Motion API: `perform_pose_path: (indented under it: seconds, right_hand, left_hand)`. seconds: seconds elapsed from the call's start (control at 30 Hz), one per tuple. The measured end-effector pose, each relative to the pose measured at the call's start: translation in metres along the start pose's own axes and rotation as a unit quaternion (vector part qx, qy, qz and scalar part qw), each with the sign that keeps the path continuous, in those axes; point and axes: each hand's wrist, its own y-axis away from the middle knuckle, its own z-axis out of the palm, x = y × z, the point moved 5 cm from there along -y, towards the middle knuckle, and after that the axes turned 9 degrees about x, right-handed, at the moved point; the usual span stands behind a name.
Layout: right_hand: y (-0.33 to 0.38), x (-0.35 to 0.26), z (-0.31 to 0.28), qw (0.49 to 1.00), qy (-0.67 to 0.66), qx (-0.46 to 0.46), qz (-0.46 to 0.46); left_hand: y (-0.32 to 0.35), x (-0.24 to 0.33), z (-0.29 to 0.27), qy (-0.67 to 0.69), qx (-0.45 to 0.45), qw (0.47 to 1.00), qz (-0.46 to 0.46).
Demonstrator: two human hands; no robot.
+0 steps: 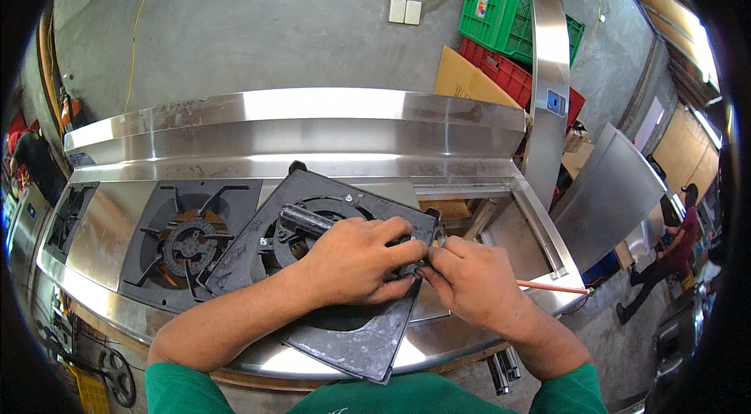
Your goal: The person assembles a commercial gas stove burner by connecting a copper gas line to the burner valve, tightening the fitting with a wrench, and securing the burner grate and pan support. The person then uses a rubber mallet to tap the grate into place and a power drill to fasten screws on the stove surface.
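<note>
A black cast-iron burner plate (344,347) lies askew across the steel stove top, its underside seemingly up. A thick black burner tube (307,220) shows on it beside my left hand (364,258). That hand is closed over the plate, fingers curled and thumb pressed in. My right hand (476,281) meets it at the plate's right edge, also closed in a pinch. Whatever small part sits between the fingertips is hidden. From behind my right hand a thin copper tube (554,286) runs out to the right; whether I grip it cannot be seen.
The long steel stove (94,246) has a fitted burner (192,246) on the left and an open rectangular bay (512,238) on the right. Behind stand a green crate (493,15), a red crate (493,62) and an upright steel panel (547,46). A person (680,246) walks at the right.
</note>
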Motion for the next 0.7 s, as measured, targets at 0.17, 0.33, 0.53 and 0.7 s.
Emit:
perform_pose_path:
  seconds: [0.17,0.33,0.53,0.7]
  right_hand:
    - [-0.004,0.01,0.005,0.998,-0.046,-0.041,0.008]
    - [-0.01,0.013,0.002,0.993,-0.095,-0.065,0.015]
    - [0.0,0.008,0.0,0.996,-0.053,-0.038,0.056]
    - [-0.001,-0.007,-0.002,0.999,-0.025,0.02,0.016]
  left_hand:
    - [0.0,0.0,0.001,0.005,0.004,1.0,-0.002]
    - [0.0,-0.001,0.001,0.014,0.001,1.0,-0.008]
    - [-0.002,-0.002,0.002,0.021,0.027,0.999,0.014]
    - [0.01,-0.004,-0.003,-0.012,0.011,1.0,-0.004]
